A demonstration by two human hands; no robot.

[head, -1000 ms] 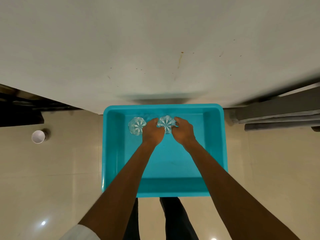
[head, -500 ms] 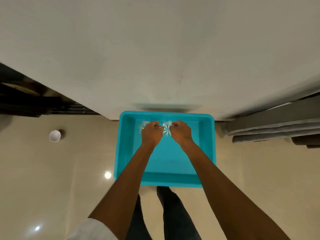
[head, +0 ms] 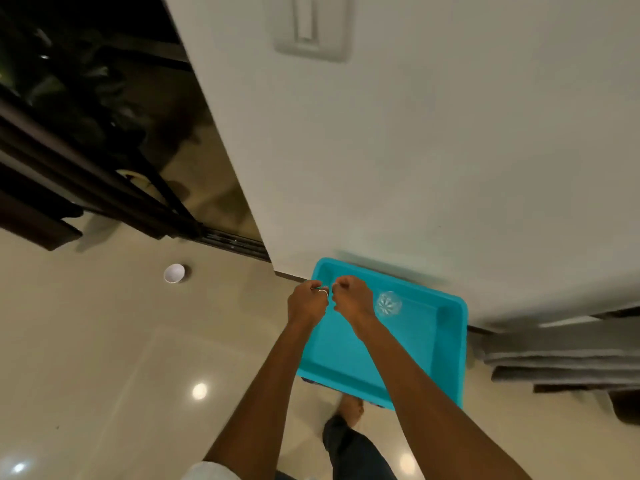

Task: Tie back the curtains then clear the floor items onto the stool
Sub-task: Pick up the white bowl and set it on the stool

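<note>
Head view. Both hands are held curled into loose fists above a turquoise tub (head: pixel 446 344): left hand (head: pixel 307 301), right hand (head: pixel 350 296), knuckles nearly touching; what is pinched cannot be told. One clear glass (head: pixel 388 303) lies inside the tub, beside the right hand. One white cup (head: pixel 174 273) stands apart on the floor (head: pixel 104 341). Grey curtains (head: pixel 561 351) are bunched at right.

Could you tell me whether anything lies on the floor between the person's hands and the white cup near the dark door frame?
Nothing visible does. The white cup stands alone on bare floor, left of the left hand and right hand, which hover closed over the turquoise tub.
</note>
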